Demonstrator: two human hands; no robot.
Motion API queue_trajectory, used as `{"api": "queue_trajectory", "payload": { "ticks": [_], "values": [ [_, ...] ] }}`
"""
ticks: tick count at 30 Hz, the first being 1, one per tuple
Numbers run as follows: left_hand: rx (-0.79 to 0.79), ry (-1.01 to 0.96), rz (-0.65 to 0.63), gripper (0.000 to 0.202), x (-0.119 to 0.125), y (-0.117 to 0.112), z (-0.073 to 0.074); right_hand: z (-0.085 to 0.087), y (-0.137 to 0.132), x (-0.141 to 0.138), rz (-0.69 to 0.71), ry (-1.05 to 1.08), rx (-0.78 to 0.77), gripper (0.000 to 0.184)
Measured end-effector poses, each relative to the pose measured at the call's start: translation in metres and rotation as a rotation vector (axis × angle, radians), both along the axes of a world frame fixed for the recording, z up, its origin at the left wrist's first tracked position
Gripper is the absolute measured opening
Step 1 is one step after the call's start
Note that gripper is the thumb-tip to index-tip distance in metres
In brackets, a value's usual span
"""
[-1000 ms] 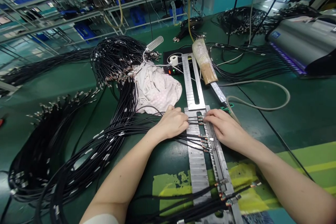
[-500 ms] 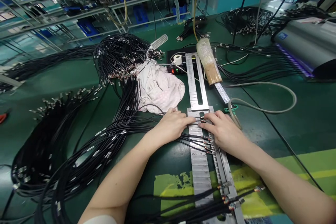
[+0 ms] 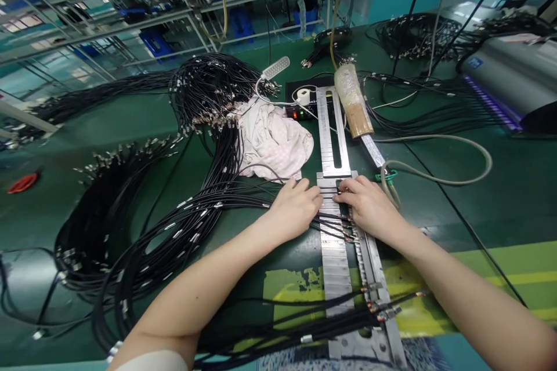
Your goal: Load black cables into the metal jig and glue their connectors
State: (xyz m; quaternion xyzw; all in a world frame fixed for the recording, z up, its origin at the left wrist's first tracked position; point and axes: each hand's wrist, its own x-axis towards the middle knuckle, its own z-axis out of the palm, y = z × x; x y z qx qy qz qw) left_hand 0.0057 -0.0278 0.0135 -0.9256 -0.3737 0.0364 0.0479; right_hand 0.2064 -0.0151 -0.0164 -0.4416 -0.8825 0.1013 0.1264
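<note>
A long slotted metal fixture (image 3: 336, 261) lies on the green bench. Thin black cables (image 3: 243, 204) run from the left across it, their metal-tipped ends seated in its slots. My left hand (image 3: 296, 207) rests on the cables at the fixture's left edge, fingers curled and pinching one. My right hand (image 3: 368, 206) lies on the fixture's right side, fingertips pressed together on the cable ends (image 3: 342, 188) near the upper slots. More cable ends (image 3: 374, 305) sit in the slots nearer to me.
Big coils of black cable (image 3: 130, 232) cover the bench's left half. A crumpled white cloth (image 3: 274, 139) lies behind my left hand. A black control box (image 3: 304, 101), a wrapped tool (image 3: 354, 104), a grey hose (image 3: 439, 177) and a silver machine (image 3: 509, 78) stand behind and right.
Both hands have shifted a little up the fixture toward its upper slots. The view has drifted, so everything sits slightly further right in the picture.
</note>
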Motion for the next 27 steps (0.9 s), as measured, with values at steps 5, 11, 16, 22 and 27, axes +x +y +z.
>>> {"api": "queue_trajectory", "payload": {
  "ticks": [5,11,16,22,27],
  "values": [
    [-0.037,-0.119,0.045,0.023,-0.011,-0.014,-0.017,-0.011,-0.002,0.013,0.025,0.337,0.006,0.046],
    [-0.100,-0.396,0.191,0.016,-0.012,-0.001,-0.018,-0.002,-0.004,0.017,-0.005,0.396,-0.006,0.040],
    [-0.044,-0.338,0.197,0.016,-0.014,0.005,-0.019,0.002,-0.001,0.025,-0.050,0.390,-0.017,0.039],
    [-0.021,-0.355,0.169,0.019,-0.012,0.005,-0.029,0.005,0.000,0.027,-0.042,0.346,-0.022,0.035],
    [0.026,-0.265,0.202,0.024,-0.007,0.004,-0.027,0.005,-0.001,0.029,0.008,0.268,-0.014,0.035]
  ]
}}
